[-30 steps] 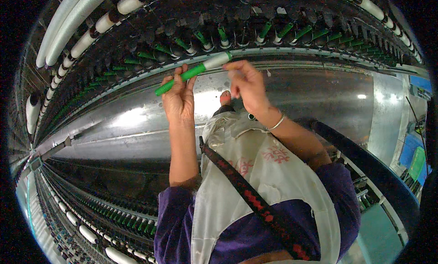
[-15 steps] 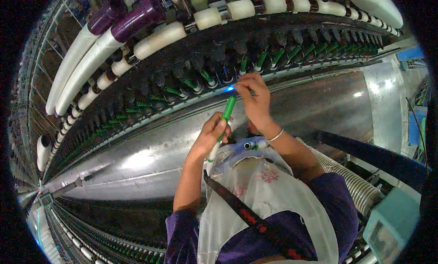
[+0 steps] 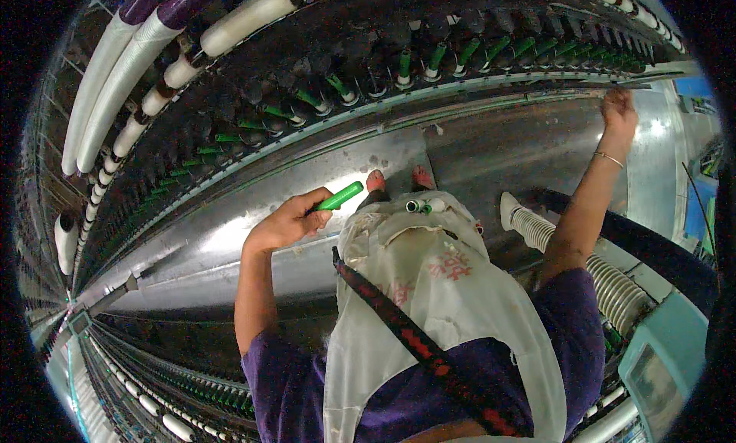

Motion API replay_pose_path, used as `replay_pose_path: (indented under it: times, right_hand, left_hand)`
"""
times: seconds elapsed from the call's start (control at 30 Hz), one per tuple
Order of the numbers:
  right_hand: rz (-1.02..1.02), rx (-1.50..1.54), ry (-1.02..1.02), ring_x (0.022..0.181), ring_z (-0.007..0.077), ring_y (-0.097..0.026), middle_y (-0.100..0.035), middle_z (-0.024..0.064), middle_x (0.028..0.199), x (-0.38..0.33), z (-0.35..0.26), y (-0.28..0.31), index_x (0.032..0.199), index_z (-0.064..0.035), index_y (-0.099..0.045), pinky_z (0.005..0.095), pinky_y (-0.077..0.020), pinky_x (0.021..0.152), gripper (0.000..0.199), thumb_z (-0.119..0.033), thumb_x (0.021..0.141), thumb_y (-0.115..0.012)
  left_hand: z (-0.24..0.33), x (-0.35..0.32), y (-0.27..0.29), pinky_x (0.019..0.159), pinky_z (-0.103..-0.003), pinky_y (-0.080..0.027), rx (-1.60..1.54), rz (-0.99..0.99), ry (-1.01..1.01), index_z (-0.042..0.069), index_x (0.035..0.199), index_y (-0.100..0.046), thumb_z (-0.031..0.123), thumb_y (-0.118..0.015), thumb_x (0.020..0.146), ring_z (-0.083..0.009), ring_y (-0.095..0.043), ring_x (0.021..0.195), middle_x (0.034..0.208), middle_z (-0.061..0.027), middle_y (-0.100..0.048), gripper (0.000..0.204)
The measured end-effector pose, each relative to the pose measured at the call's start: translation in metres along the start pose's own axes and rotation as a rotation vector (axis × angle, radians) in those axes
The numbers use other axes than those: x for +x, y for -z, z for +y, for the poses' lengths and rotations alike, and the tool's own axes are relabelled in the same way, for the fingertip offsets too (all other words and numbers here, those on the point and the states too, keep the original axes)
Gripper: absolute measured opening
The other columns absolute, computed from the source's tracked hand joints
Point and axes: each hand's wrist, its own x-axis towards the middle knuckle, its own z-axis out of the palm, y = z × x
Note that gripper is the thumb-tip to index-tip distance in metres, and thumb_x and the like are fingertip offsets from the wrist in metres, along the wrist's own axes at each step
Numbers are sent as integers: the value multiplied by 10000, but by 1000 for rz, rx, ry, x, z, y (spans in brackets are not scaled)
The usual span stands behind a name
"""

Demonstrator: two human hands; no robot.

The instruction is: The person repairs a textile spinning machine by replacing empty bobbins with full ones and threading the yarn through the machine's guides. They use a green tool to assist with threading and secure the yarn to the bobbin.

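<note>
My left hand [image 3: 290,222] is closed around a green bobbin [image 3: 340,196], out in front of my body on the left. The bobbin's green end points up and to the right; its lower part is hidden by my fingers. My right arm is stretched far to the right, and my right hand [image 3: 618,109] is closed near the end of the spindle row. Anything between its fingers is too small to make out. More bobbins [image 3: 415,206] stick out of the pocket of my white apron [image 3: 437,247].
A spinning frame curves across the far side, with a row of green bobbins [image 3: 405,66] on spindles and white rollers [image 3: 249,20] above. White roving packages [image 3: 115,90] hang at the upper left. To the right are a ribbed hose [image 3: 590,278] and a teal machine housing [image 3: 667,366].
My right hand has swung from the bobbin's tip far out to the right. My left hand has moved left with the bobbin, now more tilted. The blue light at its tip is gone.
</note>
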Motion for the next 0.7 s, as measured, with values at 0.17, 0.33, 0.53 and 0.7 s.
replay_pose_path:
  times: [0.17, 0.33, 0.53, 0.7]
  right_hand:
    - [-570, -1154, -130, 751, 206, -595, -619, 81, 886, -116, 174, -33, 1037, -58, -585, 355, -500, 644, 269, -192, 808, -631]
    - [-1489, -1390, -527, 896, 189, -595, -662, 43, 814, -266, 289, -23, 857, -44, -689, 350, -466, 729, 185, -142, 718, -761]
    - [-1218, -1245, -705, 1048, 218, -552, -636, 95, 1010, -243, 292, 44, 1075, -50, -647, 348, -437, 897, 263, -155, 834, -661]
    - [-1526, -1374, -1005, 1099, 233, -573, -598, 143, 1193, -272, 280, 76, 1380, -95, -417, 335, -457, 899, 551, -245, 896, -633]
  left_hand:
    - [30, 23, -3, 599, -252, -409, 8, -10, -217, 65, 1117, -545, 309, -542, 949, -91, -453, 679, 757, 10, -465, 297]
    - [61, 15, 13, 582, -236, -399, -94, 25, -295, 49, 1078, -536, 296, -523, 959, -81, -457, 657, 768, 6, -495, 275]
    - [26, 47, 12, 886, -478, -465, -1014, 554, -548, 40, 993, -538, 312, -456, 985, -284, -600, 951, 1025, -150, -609, 284]
    - [-12, 62, 14, 997, -698, -341, -1621, 549, -793, 53, 966, -550, 326, -460, 970, -378, -517, 1166, 1130, -196, -582, 288]
